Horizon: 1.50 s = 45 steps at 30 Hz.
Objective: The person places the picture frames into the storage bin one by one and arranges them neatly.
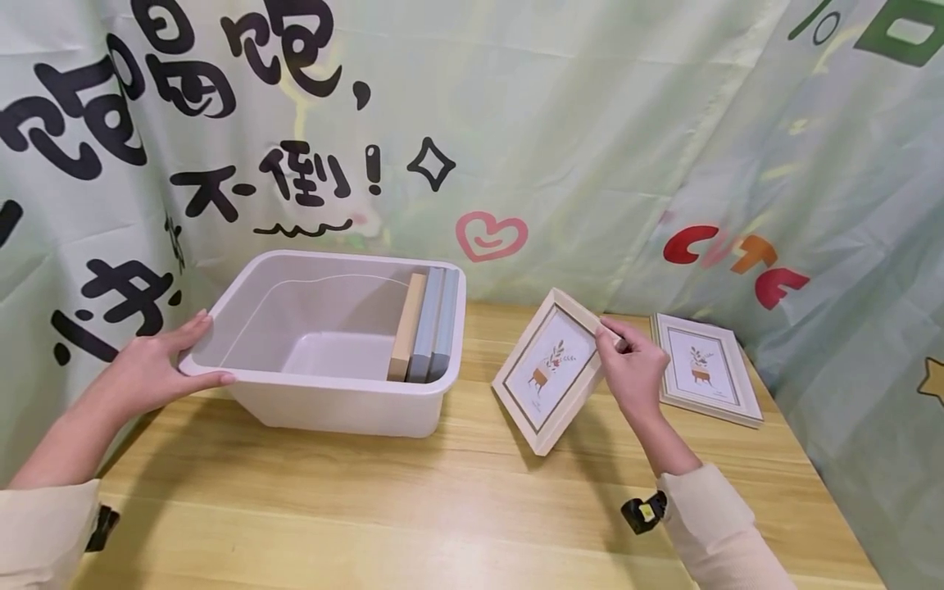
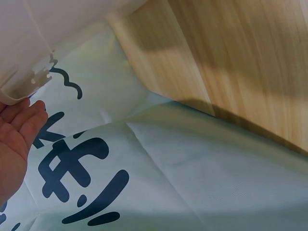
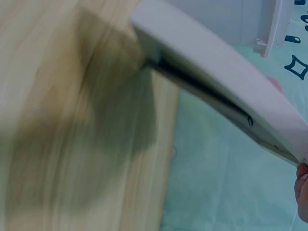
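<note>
One printed cloth (image 1: 575,147) fills the whole backdrop, and here in front of it comes one wooden table (image 1: 413,516). On its left half sits a single pale bin (image 1: 347,410), upright, with three items standing on edge against its right wall. Over to the right, one framed picture (image 1: 553,369) is up off its back, tilted on a corner, just right of the bin; whether that lowest corner touches the wood, one cannot tell. A second framed picture (image 1: 701,369) lies face up near the table's right edge, a thick edge showing; whether another sits under it is unclear. Back to the three in the bin: two blue-grey slabs (image 1: 435,328) side by side at the wall, then one tan slab (image 1: 408,328) on their inner side.

Two hands at work! The left hand (image 1: 151,360) grips the bin's left corner, thumb along the front rim, fingers at the side. The right hand (image 1: 634,360) pinches the tilted picture at its right corner, fingers clamped on the frame. One pink heart (image 1: 488,243) on the cloth, and two black devices (image 1: 644,513), one at each cuff.
</note>
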Each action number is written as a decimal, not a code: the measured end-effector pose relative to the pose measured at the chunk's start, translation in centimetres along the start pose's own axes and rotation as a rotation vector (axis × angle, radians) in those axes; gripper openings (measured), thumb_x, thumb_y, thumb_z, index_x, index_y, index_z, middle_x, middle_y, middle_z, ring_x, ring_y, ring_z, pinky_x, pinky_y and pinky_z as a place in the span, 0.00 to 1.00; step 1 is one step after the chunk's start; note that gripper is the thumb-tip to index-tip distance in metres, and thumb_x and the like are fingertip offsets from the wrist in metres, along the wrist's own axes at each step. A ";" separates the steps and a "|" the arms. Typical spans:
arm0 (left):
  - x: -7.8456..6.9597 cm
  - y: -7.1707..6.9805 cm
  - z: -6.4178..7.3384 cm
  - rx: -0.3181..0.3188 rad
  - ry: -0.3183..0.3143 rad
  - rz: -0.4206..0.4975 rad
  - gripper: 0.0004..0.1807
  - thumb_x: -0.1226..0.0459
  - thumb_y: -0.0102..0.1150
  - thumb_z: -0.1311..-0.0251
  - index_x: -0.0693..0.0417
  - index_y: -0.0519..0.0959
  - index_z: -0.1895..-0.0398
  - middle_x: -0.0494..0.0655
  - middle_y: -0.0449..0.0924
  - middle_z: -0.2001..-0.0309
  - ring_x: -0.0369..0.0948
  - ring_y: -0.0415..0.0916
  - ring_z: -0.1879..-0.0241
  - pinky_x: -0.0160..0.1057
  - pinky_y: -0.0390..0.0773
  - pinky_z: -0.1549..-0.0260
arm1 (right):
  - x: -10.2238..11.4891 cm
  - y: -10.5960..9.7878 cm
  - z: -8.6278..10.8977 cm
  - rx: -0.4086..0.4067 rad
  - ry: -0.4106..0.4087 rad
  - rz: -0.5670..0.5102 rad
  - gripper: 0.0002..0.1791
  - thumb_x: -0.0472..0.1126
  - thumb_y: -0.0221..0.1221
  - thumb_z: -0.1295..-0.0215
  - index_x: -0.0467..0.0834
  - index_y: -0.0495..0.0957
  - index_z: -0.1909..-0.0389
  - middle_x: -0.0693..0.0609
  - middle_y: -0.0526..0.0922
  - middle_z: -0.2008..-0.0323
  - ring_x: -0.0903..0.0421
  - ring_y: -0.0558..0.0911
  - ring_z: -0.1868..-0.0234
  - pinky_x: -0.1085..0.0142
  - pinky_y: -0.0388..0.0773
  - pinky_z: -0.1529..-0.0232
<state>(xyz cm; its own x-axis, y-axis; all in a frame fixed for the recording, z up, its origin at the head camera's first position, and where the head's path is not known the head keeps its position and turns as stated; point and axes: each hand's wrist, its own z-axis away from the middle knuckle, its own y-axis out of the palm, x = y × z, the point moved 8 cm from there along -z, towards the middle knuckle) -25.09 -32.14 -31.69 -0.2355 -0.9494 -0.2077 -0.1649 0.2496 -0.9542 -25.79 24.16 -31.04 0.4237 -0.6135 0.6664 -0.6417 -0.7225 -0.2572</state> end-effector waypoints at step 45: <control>0.0 0.1 0.1 0.004 -0.007 -0.004 0.53 0.43 0.67 0.58 0.66 0.59 0.35 0.67 0.58 0.35 0.74 0.65 0.50 0.65 0.70 0.60 | 14.2 2.5 -3.5 -0.063 -0.535 0.078 0.08 0.25 0.57 0.48 0.28 0.83 0.68 0.35 0.85 0.67 0.42 0.85 0.66 0.52 0.81 0.67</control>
<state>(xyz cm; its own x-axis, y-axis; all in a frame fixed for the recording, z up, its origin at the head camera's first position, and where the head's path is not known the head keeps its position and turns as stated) -24.99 -32.11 -31.77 -0.2280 -0.9518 -0.2053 -0.1617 0.2449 -0.9560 -23.60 14.69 -19.79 0.6290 -0.7530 0.1935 -0.7142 -0.6579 -0.2387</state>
